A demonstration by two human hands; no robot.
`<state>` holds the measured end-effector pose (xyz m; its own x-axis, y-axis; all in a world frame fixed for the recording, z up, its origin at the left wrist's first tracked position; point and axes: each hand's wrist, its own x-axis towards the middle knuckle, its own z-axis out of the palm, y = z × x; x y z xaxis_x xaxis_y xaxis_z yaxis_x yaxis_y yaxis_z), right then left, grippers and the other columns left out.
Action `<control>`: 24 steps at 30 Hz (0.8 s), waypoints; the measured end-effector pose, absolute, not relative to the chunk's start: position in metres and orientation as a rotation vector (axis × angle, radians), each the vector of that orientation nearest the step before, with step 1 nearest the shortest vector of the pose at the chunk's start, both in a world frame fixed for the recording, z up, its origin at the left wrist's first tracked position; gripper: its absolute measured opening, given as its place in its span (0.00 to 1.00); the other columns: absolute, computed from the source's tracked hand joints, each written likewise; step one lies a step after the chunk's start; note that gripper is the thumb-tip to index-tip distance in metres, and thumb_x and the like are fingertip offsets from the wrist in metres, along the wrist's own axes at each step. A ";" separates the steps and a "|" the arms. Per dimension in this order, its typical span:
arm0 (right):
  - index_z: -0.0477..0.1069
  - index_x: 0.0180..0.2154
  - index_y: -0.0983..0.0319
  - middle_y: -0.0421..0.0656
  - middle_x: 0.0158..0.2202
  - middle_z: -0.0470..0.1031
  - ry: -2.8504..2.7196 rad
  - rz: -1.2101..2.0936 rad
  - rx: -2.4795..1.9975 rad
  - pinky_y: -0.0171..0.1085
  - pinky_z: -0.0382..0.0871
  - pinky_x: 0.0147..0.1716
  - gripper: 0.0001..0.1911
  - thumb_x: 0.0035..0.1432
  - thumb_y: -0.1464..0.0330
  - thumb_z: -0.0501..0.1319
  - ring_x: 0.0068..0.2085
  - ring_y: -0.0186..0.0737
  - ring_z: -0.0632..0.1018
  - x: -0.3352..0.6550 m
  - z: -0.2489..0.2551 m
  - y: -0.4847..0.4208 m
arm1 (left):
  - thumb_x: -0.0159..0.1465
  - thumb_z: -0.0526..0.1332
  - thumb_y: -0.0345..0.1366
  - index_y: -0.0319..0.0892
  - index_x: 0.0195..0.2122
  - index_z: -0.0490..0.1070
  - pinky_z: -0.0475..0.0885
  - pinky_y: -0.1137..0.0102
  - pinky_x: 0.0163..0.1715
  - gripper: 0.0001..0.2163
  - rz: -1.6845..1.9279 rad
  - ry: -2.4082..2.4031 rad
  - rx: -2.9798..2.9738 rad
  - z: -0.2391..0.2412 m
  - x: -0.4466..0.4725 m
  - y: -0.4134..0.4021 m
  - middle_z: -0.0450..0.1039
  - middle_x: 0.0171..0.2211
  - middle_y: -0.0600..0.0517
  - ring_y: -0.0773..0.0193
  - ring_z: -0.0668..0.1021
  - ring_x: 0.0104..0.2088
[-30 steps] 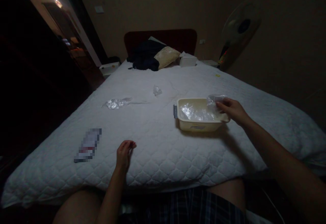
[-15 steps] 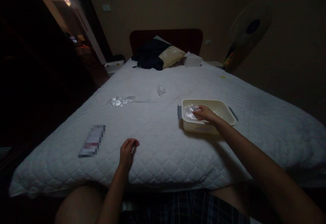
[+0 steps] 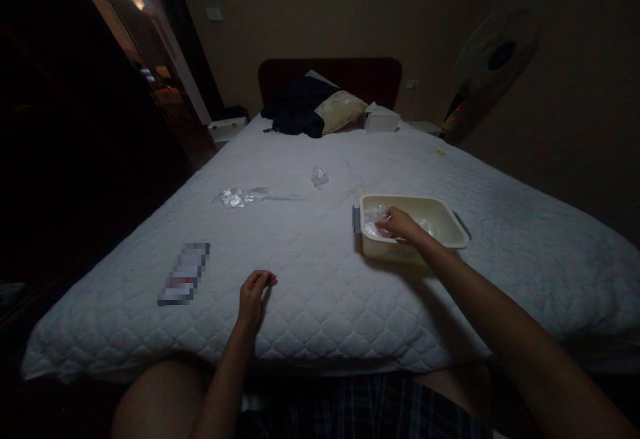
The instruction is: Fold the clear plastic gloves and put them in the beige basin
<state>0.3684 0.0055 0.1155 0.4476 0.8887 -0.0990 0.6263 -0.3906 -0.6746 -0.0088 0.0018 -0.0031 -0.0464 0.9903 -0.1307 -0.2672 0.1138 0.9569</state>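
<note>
Right hand (image 3: 400,223), fingers clamped on clear film (image 3: 372,220) inside the cream tub (image 3: 387,250), should pinch lightly; left hand (image 3: 254,294), left of it, curls, finger gap unclear.

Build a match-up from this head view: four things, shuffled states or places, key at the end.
1. right hand
2. left hand
3. cream tub
4. tan cushion

A. beside dark cloth, near the headboard
B. fingers loosely curled, at the near end of the bed, nothing visible in it
C. has a grey clip at each end
D. dipped inside a container, fingers on clear plastic

Pairs: 1-D, 2-B, 3-C, 4-A
</note>
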 end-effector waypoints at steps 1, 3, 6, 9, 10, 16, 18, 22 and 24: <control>0.66 0.36 0.65 0.47 0.30 0.73 -1.333 0.525 -2.190 0.33 0.65 0.25 0.16 0.43 0.68 0.65 0.30 0.41 0.75 0.370 0.115 0.005 | 0.46 0.66 0.42 0.40 0.27 0.69 0.69 0.72 0.35 0.12 1.279 1.114 0.896 -0.004 -0.009 0.002 0.71 0.26 0.53 0.66 0.75 0.30; 0.64 0.42 0.66 0.50 0.34 0.74 -1.479 0.357 -2.267 0.34 0.65 0.28 0.24 0.43 0.64 0.65 0.35 0.45 0.75 0.373 0.116 0.005 | 0.47 0.66 0.42 0.40 0.27 0.69 0.69 0.71 0.35 0.12 1.281 1.113 0.913 -0.005 -0.010 0.002 0.71 0.27 0.53 0.66 0.75 0.30; 0.60 0.49 0.67 0.52 0.37 0.74 -1.564 0.274 -2.298 0.35 0.65 0.30 0.35 0.41 0.59 0.66 0.38 0.47 0.75 0.378 0.120 0.002 | 0.48 0.65 0.42 0.40 0.27 0.70 0.69 0.71 0.36 0.11 1.285 1.108 0.950 -0.009 -0.011 0.004 0.71 0.27 0.52 0.66 0.75 0.30; 0.58 0.50 0.68 0.51 0.37 0.72 -1.571 0.283 -2.263 0.35 0.65 0.29 0.41 0.35 0.60 0.69 0.36 0.46 0.74 0.383 0.129 -0.002 | 0.49 0.64 0.42 0.40 0.27 0.70 0.68 0.70 0.37 0.11 1.287 1.109 0.985 -0.012 -0.012 0.005 0.71 0.27 0.52 0.66 0.75 0.30; 0.60 0.48 0.67 0.50 0.36 0.72 -1.567 0.299 -2.246 0.35 0.65 0.28 0.39 0.34 0.61 0.69 0.34 0.44 0.74 0.384 0.134 -0.004 | 0.49 0.64 0.42 0.40 0.27 0.70 0.68 0.70 0.37 0.11 1.288 1.108 0.991 -0.013 -0.012 0.005 0.71 0.27 0.52 0.66 0.75 0.30; 0.63 0.33 0.61 0.35 0.22 0.63 -1.507 0.495 -1.885 0.30 0.58 0.21 0.15 0.46 0.61 0.62 0.22 0.31 0.65 0.383 0.159 -0.011 | 0.49 0.65 0.42 0.40 0.27 0.70 0.68 0.71 0.37 0.10 1.301 1.098 1.003 -0.015 -0.012 0.006 0.70 0.26 0.54 0.67 0.74 0.29; 0.63 0.32 0.62 0.35 0.21 0.62 -1.537 0.624 -1.779 0.30 0.57 0.20 0.11 0.49 0.62 0.59 0.21 0.30 0.65 0.379 0.160 -0.008 | 0.49 0.64 0.42 0.40 0.27 0.70 0.68 0.71 0.37 0.10 1.299 1.096 1.013 -0.015 -0.012 0.007 0.70 0.26 0.53 0.67 0.74 0.30; 0.66 0.30 0.64 0.37 0.22 0.66 -1.708 0.710 -1.855 0.30 0.60 0.23 0.05 0.50 0.68 0.58 0.23 0.30 0.67 0.374 0.144 0.006 | 0.49 0.65 0.42 0.40 0.27 0.70 0.68 0.71 0.37 0.11 1.281 1.121 0.986 -0.013 -0.012 0.005 0.71 0.27 0.53 0.66 0.74 0.30; 0.67 0.32 0.65 0.38 0.23 0.68 -1.786 0.671 -1.995 0.30 0.61 0.24 0.08 0.46 0.71 0.62 0.24 0.31 0.69 0.374 0.131 0.015 | 0.48 0.65 0.43 0.40 0.27 0.70 0.68 0.71 0.36 0.12 1.276 1.129 0.972 -0.011 -0.011 0.004 0.71 0.27 0.53 0.66 0.74 0.30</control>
<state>0.3742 0.0155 0.1310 0.0793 0.9920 -0.0982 0.8111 -0.1215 -0.5721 -0.0114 0.0037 -0.0108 -0.0418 0.9953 -0.0869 -0.2072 0.0764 0.9753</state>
